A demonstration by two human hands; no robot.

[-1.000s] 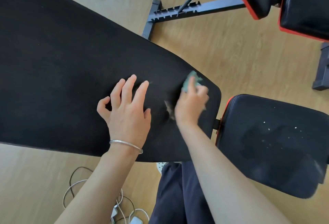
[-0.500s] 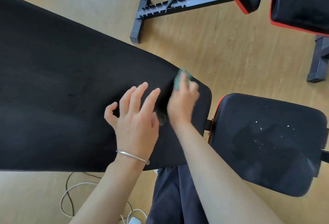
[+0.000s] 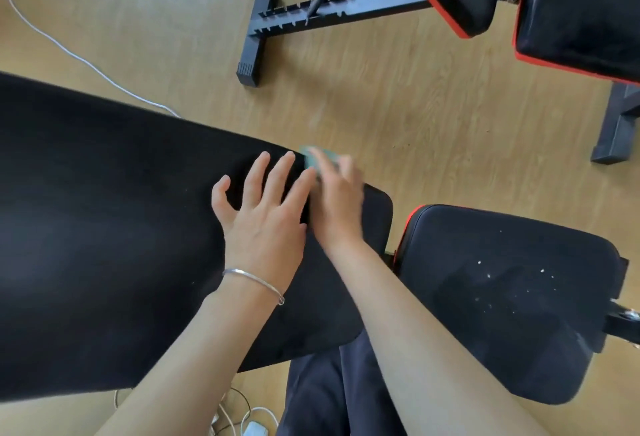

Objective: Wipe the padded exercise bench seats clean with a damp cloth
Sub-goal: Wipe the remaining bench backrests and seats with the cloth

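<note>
Left hand (image 3: 263, 217) released, fingers straight and spread, laid flat on the long black padded surface (image 3: 104, 227), close to its far edge and not far from its right end. Around this wrist, a thin silver bracelet (image 3: 254, 279).

Right hand (image 3: 337, 207) just beside the left one, almost touching it, blurred, grasping a small pale green cloth (image 3: 306, 158). Cloth pressed down at the far edge of the surface, a part of it sticking out past the fingertips, over the floor. Exact position of these fingers lost in the blur.

Beyond the right end of the surface, separated by a narrow gap, a smaller black padded seat with red trim (image 3: 502, 297), dotted with small white specks, with dull smears on its near half.

Below all this, a light wooden floor (image 3: 381, 106). At the top right, well apart from both hands, a second black padded bench with red edging (image 3: 571, 9) and a black metal frame with notches (image 3: 311, 13).

On the floor beyond the far edge, a thin white cable (image 3: 69, 51), disappearing behind the surface. At the near edge, more white cables with a white plug (image 3: 254, 430), next to dark trousers (image 3: 329, 383).
</note>
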